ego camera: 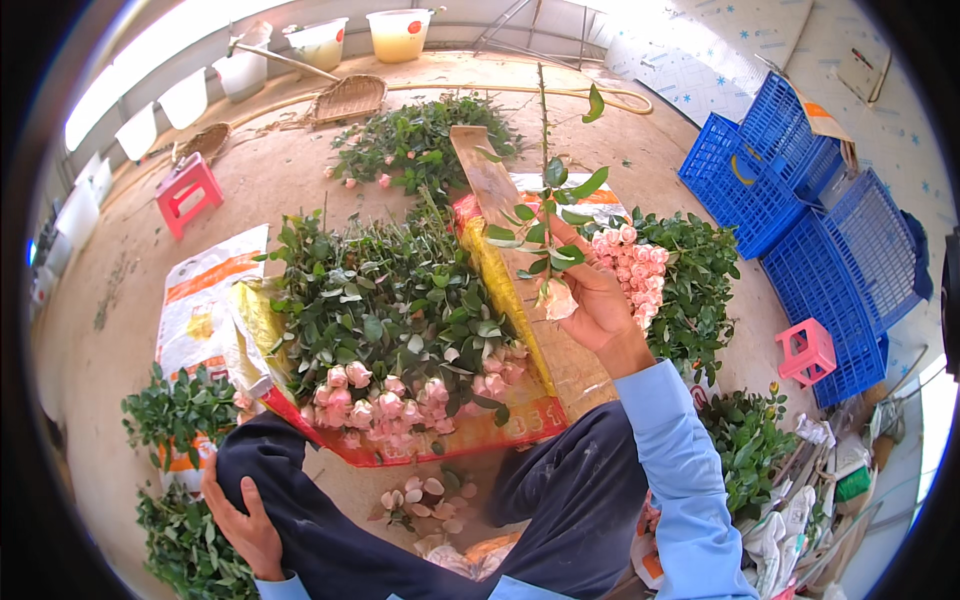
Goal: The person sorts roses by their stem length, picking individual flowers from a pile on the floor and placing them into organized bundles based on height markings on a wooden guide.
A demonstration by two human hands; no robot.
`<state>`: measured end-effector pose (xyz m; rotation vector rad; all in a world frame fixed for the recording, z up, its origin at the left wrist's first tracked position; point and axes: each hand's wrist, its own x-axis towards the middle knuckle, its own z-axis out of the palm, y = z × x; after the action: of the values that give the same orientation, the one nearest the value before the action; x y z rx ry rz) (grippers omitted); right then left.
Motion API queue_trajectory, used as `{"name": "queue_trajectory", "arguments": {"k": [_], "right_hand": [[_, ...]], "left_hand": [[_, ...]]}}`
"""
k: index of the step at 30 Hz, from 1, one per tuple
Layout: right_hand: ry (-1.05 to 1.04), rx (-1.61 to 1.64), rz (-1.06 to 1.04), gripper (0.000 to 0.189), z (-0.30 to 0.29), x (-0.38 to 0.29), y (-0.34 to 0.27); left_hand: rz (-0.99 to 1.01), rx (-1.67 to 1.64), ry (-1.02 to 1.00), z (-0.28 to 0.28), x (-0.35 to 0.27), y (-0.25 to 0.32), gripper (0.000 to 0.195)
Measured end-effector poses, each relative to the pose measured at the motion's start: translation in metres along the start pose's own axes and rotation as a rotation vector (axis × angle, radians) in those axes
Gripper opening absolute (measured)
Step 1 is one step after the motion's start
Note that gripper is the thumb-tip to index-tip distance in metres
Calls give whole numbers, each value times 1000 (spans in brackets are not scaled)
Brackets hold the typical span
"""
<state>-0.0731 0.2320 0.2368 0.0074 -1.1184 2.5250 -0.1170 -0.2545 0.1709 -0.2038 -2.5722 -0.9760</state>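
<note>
My right hand (592, 292) grips a single pink rose (559, 298) by its leafy stem, bloom downward and bare stem end pointing away from me, above a wooden board (574, 367). My left hand (244, 517) rests on my left knee, fingers apart, holding nothing. Between the two lies a large heap of pink roses (390, 405) with leafy stems, on a red and yellow woven sack (480, 442). Right of the board, a bunch of pale pink roses (634, 270) lies with the blooms packed together beside more green foliage (694, 277).
Another rose pile (427, 142) lies beyond the board. Blue plastic crates (817, 277) and a pink stool (806, 351) stand at right, another pink stool (189, 193) at left. A wicker scoop (349, 99) and white tubs (319, 45) are at the back. Fallen petals (431, 502) lie between my legs.
</note>
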Motion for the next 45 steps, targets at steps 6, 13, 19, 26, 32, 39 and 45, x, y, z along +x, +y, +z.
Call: {"name": "queue_trajectory", "arguments": {"k": [6,13,19,26,32,39,45], "right_hand": [[73,-95,-5,42,3,-1,5],[198,-223,-117,37,3,-2,11],[456,-448,-351,36,-2,-34,-14],[819,-682,-490,45,4,-200,-90],[1605,-1302,-631,42,18,-471,-164],[2466,-1481,-575,41,123,-765,-190],[3075,-1473,-86,42,171,-875,-147]], "left_hand": [[16,-1,4,-1,-2,0,46],[29,48,26,-4,-1,-2,47],[296,-308,-198,43,-7,110,38],[-346,-1495,-1472,257,-67,199,59],[-754,-1470,-1788,246,-108,243,57],[-660,-1459,-1771,257,-106,232,57],[-609,-1443,-1745,264,-105,220,57]]}}
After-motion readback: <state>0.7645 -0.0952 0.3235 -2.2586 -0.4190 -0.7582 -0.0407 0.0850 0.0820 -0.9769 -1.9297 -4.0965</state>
